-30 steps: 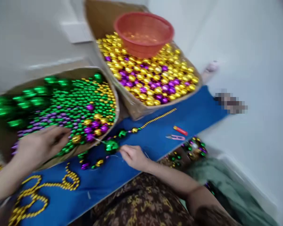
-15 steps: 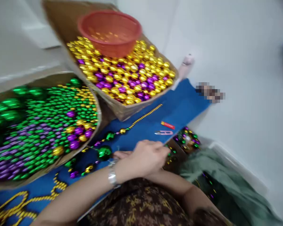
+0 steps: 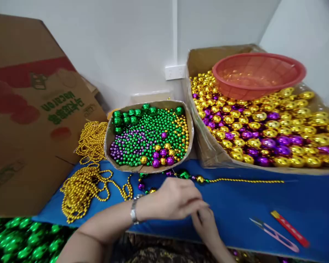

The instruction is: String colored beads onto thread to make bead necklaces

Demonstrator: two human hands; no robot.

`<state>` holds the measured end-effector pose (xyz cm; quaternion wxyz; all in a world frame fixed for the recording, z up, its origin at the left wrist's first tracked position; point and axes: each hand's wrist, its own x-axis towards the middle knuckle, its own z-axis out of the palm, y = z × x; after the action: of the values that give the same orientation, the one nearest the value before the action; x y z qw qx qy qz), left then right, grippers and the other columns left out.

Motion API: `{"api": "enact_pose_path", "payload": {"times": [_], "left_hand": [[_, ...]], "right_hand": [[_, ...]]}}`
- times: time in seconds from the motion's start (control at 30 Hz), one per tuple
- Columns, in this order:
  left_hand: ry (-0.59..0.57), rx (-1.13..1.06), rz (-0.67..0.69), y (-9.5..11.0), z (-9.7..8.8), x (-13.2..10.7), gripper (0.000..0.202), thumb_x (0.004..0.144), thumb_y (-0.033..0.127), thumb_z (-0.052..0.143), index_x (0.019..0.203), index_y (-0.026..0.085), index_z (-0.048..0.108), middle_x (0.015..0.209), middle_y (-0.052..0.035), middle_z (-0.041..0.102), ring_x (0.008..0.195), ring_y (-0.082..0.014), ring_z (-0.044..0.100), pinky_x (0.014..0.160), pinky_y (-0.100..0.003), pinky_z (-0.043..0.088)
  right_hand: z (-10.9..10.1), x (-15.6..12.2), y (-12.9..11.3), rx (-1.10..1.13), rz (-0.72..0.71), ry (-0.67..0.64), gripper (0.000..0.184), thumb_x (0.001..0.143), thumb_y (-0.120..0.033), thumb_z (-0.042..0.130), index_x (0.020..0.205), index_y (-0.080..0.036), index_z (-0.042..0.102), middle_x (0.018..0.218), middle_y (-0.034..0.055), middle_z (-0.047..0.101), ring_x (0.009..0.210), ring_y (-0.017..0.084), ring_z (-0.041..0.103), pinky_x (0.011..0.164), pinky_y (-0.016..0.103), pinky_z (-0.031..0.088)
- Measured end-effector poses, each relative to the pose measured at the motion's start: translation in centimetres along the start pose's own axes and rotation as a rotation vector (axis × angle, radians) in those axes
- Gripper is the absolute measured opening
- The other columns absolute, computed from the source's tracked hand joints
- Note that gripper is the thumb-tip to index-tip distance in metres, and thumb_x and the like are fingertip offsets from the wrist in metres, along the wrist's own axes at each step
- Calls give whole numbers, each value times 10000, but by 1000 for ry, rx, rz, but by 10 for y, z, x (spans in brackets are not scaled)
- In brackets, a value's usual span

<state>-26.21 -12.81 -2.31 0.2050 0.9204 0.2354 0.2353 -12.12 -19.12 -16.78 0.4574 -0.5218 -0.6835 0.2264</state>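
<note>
My left hand (image 3: 174,197), with a silver bracelet or watch at the wrist, is closed over the front of the blue table. My right hand (image 3: 205,221) meets it fingertip to fingertip, its fingers pinched together. Whatever lies between them is too small or hidden to name. Just beyond the hands a bead strand (image 3: 246,180) lies on the cloth: small gold beads to the right, larger green, gold and purple beads to the left, partly behind my left hand. A box of mixed beads (image 3: 137,140), green, purple and gold, stands behind them.
Pink-handled thread snips (image 3: 274,233) and a red-and-yellow packet (image 3: 290,228) lie at right. A large box (image 3: 211,149) of gold and purple beads bears a red plastic basin (image 3: 259,75). Gold bead strings (image 3: 82,190) and a tall carton (image 3: 22,120) are at left, green balls (image 3: 24,241) below.
The view has swung left, bringing the carton and green balls into sight. My hands, crossed before with the left over the right, now meet at the fingertips side by side.
</note>
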Motion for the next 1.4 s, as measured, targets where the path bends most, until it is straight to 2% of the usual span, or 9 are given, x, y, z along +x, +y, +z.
{"api": "enact_pose_path", "payload": {"times": [0.17,0.23,0.3,0.43,0.53,0.73,0.9,1.13,1.4], "left_hand": [[352,122,-470,-76,-61,-36,181,894,302,539,873,161,651,776,-23,675,690,-118,598,638,-229,448],[412,194,-627,-113,-78,-50,198,880,318,531,888,160,650,758,-12,682,620,-116,578,592,-228,432],[399,268,-755,-145,-88,-61,223,874,332,517,884,157,656,760,-10,694,583,-119,570,572,-231,418],[170,388,-829,-179,-89,-72,228,882,300,483,912,166,665,808,-14,712,663,-143,614,627,-236,431],[71,398,-827,-187,-81,-70,202,868,277,504,908,180,677,808,-13,714,685,-157,626,651,-244,440],[-86,447,-825,-193,-67,-66,211,868,287,526,1015,226,664,988,-28,708,888,-195,647,766,-266,465],[-170,533,-851,-191,-65,-70,208,839,249,544,1020,226,645,1016,-54,679,923,-213,639,747,-268,470],[-166,678,-936,-185,-81,-78,257,892,219,402,966,159,641,955,-127,665,883,-259,644,684,-306,464],[-199,630,-889,-187,-72,-70,212,867,323,523,1019,232,640,1008,-56,659,927,-205,630,724,-256,459]], "right_hand": [[-3,9,-10,85,8,-75,189,949,-246,439,853,-188,591,604,-19,615,486,112,577,534,183,450],[-3,14,-14,82,-4,-84,195,952,-253,440,843,-189,588,599,-21,609,486,109,572,535,185,443],[-3,18,-15,71,-15,-87,199,954,-257,440,840,-188,589,596,-21,606,485,110,569,537,187,441],[-2,22,-16,47,-19,-87,207,957,-270,435,873,-184,603,606,-12,622,483,115,576,548,196,454],[-2,23,-16,39,-14,-93,215,958,-282,432,884,-185,610,618,-2,635,494,124,589,548,202,462],[0,24,-18,27,-6,-88,223,957,-293,434,892,-187,619,656,18,661,518,135,611,552,209,473],[1,24,-18,35,-15,-103,209,956,-270,436,890,-193,618,616,-4,633,495,128,595,539,203,461],[2,24,-16,43,-31,-99,203,956,-266,439,911,-189,621,653,9,661,518,129,612,562,202,473],[4,25,-18,44,-29,-105,212,955,-286,438,925,-199,629,641,6,657,512,131,613,565,203,485]]}}
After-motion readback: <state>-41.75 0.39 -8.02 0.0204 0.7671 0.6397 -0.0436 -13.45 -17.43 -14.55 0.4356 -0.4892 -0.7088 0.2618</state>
